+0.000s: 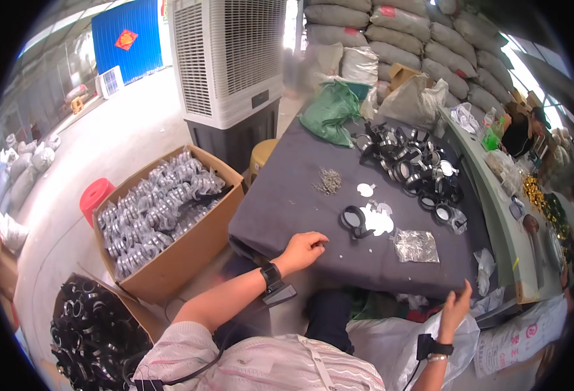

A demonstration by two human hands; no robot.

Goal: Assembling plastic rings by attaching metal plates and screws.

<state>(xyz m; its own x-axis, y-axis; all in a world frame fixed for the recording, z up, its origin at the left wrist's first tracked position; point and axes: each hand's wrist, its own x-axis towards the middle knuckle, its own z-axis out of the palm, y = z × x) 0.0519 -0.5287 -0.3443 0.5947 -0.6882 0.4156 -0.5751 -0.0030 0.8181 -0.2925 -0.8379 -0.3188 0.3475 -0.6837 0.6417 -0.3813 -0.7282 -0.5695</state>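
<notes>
My left hand (302, 251) hovers at the near edge of the dark cloth-covered table (274, 195), fingers loosely bent and a little apart, nothing visible in them. By the table's right front corner is my right hand (454, 309), empty with fingers spread. Between and beyond them lie a black round-framed piece with a bracket (352, 218), shiny white discs (379, 221) and a clear bag of small metal parts (416, 246). A crumpled clear plastic bag (485, 263) hangs near my right hand. Farther back sit a small heap of screw-like bits (328, 182) and a pile of black round-framed pieces (411, 156).
On the left stand a carton of plastic-wrapped round pieces (163, 202), another box of black parts (91, 332) and a red stool (96, 195). An air cooler (231, 65) rises behind. A green sack (332, 111) rests on the table's far end; stacked sacks (398, 32) stand beyond.
</notes>
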